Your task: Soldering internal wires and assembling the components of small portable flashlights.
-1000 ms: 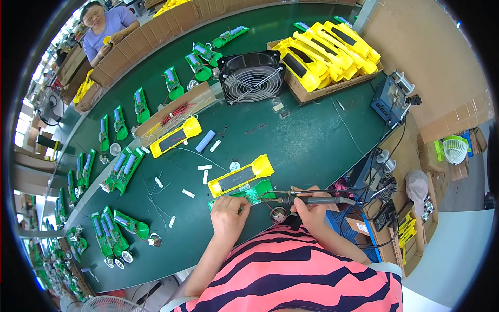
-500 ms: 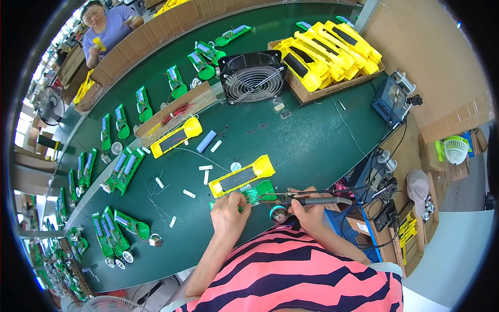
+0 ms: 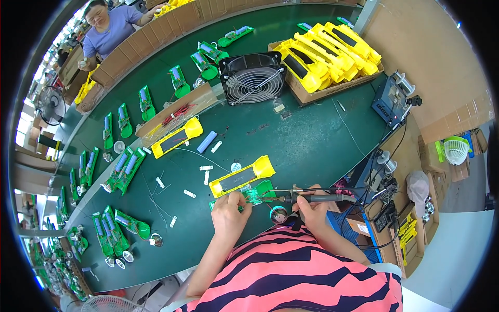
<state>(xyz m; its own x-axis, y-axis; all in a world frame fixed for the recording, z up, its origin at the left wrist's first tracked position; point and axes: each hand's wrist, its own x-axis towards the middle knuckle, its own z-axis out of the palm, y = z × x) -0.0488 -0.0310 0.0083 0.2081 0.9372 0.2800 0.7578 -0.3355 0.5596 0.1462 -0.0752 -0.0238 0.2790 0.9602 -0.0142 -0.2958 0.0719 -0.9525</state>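
Observation:
In my right hand (image 3: 312, 212) is a soldering iron (image 3: 325, 198) with a dark handle, its tip pointing left at a small green circuit board (image 3: 253, 196). The board lies in a green plastic housing (image 3: 266, 188) on the table. My left hand (image 3: 229, 214) is closed in a pinch over the left part of the housing; what is between its fingertips is hidden. Just beyond lies a yellow housing (image 3: 264, 166) with a dark panel. A round lamp head (image 3: 278, 214) sits between my hands, near the table edge.
A black fan (image 3: 253, 83) stands ahead, beside a carton of yellow housings (image 3: 332, 54). Green housings with blue cells (image 3: 178, 82) line the far side and left. A blue soldering station (image 3: 391, 101) and solder spool (image 3: 385, 160) are at right. Another person (image 3: 112, 31) sits across.
My right hand and the soldering iron have shifted slightly right, showing more of the board. My left hand stays put. Far-row green housings have moved slightly right. The person across has changed arm position.

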